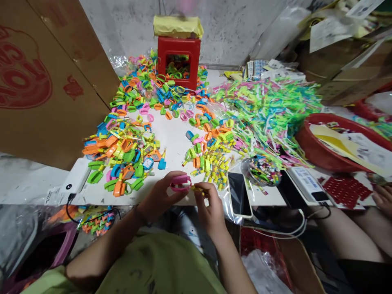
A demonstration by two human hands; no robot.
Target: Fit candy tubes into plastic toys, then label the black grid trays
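Observation:
Near the front edge of the white table, my left hand (159, 198) grips a pink toy watch (180, 178) by its looped band. Close on its right, the fingers of my right hand (212, 210) pinch a small yellow wrapped piece (199, 190), whose end is at the watch. My fingertips partly cover that piece. Left of my hands lies a heap of colourful toy watches (122, 153), several with yellow pieces attached. Beyond my right hand are loose yellow wrapped pieces (217, 165) among more watches.
A red stool (194, 61) stands at the back amid more watches. Green plastic strips (275, 102) spread at right, beside a red basin (309, 143). A phone (239, 194) and a white power bank (80, 175) lie near the edge. A carton (61, 122) rises left; another person's hand (382, 198) is far right.

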